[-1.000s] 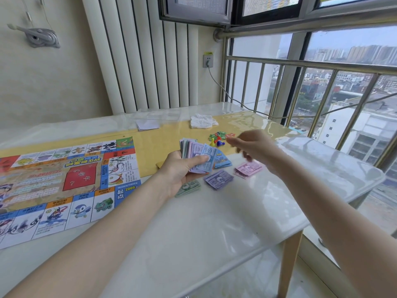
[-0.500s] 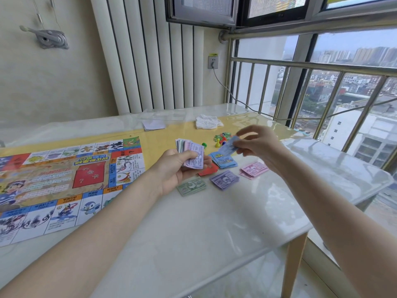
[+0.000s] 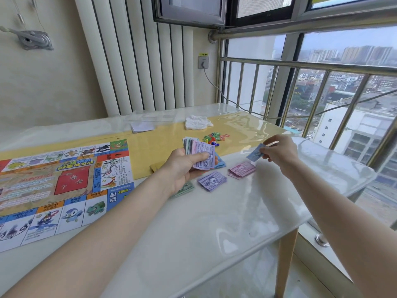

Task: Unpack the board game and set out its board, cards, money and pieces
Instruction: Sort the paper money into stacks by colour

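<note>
- Left hand [image 3: 185, 168] grips the mixed wad of play money [image 3: 200, 154], thumb pressed across the top purple note. I read that as the supply stack, fanned so the next note's colour shows.
- Right hand [image 3: 278, 150] pinches a single blue note [image 3: 254, 155] between thumb and fingertips, held above the worktop [image 3: 214, 222], well right of the wad.
- Sorted piles sit on the worktop between the hands: pink pile [image 3: 241, 169] just below the blue note, purple pile [image 3: 212, 181] near the left hand, green pile [image 3: 184, 188] partly hidden under the left wrist, blue pile [image 3: 220, 162] mostly hidden behind the wad.
- My guess: sorting by colour, so the blue note belongs on the blue pile, which means moving back left from where the right hand hangs.
- Board [image 3: 62, 186] lies unfolded flat at left, clear of the money.
- Coloured playing pieces [image 3: 214, 138] are heaped just behind the wad; can't tell the count.
- A stack of white cards [image 3: 141, 126] and a crumpled white bag [image 3: 197, 122] sit at the back.
- Glossy cover: thin notes may slide.
</note>
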{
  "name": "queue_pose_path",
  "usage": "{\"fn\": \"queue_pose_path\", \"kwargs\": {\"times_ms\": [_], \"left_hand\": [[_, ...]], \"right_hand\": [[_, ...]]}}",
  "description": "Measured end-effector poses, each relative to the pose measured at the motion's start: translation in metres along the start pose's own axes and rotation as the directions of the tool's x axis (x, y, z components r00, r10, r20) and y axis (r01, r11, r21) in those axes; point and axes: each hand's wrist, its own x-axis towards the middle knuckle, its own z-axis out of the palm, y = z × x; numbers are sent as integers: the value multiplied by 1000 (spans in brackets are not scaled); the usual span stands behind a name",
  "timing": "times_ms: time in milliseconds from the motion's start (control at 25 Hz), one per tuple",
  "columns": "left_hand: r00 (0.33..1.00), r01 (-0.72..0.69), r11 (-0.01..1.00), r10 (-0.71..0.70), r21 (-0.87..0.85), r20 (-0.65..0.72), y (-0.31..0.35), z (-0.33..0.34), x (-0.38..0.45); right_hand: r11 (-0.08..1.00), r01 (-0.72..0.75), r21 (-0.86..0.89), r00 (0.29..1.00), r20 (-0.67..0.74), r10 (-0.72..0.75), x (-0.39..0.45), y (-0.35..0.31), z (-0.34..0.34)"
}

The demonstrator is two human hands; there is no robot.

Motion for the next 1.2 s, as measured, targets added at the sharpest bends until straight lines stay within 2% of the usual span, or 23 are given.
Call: {"fn": "queue_pose_path", "kwargs": {"times_ms": [80,240,320,400,440,480,520,560,600,680,760,920,1040,1200], "left_hand": [[999,-8,999,7,33,35,-2,10,3],[998,-27,995,21,93,64,-7,22,9],[998,-27,993,20,115,65,-9,23,11],[999,-24,993,19,112,44,-9,24,9],[999,-29,995,28,100,18,-8,24,9],[999,-38,996,39,83,-9,-7,23,8],[998,-46,996,49,73,-34,-5,21,7],[997,-56,995,61,85,-51,-4,19,6],[995,-69,990,77,121,-60,-3,15,5],[995,-89,978,98,190,-35,1,5,2],[996,-89,979,85,181,34,6,-4,-4],[991,-5,1000,8,-28,132,12,-25,-13],[996,-38,999,36,27,77,14,-32,-18],[996,-87,992,89,92,-18,13,-31,-17]], "right_hand": [[997,9,-77,1000,-9,-10,7,10,-1],[924,94,-369,995,24,-92,9,21,-2],[897,158,-414,986,21,-164,4,13,-1],[914,246,-322,967,18,-254,-3,-5,2],[947,264,-185,963,98,-249,-8,-16,4],[972,236,-6,939,258,-227,-16,-29,7],[975,164,150,876,433,-214,-24,-40,10],[968,98,232,801,559,-215,-32,-49,12],[961,74,268,747,624,-232,-37,-56,15],[948,67,311,695,667,-268,-44,-64,21],[943,49,329,677,683,-274,-48,-65,27],[945,66,319,701,660,-272,-51,-65,35],[945,76,318,691,666,-280,-55,-70,35],[939,-25,342,675,699,-236,-58,-75,36]]}}
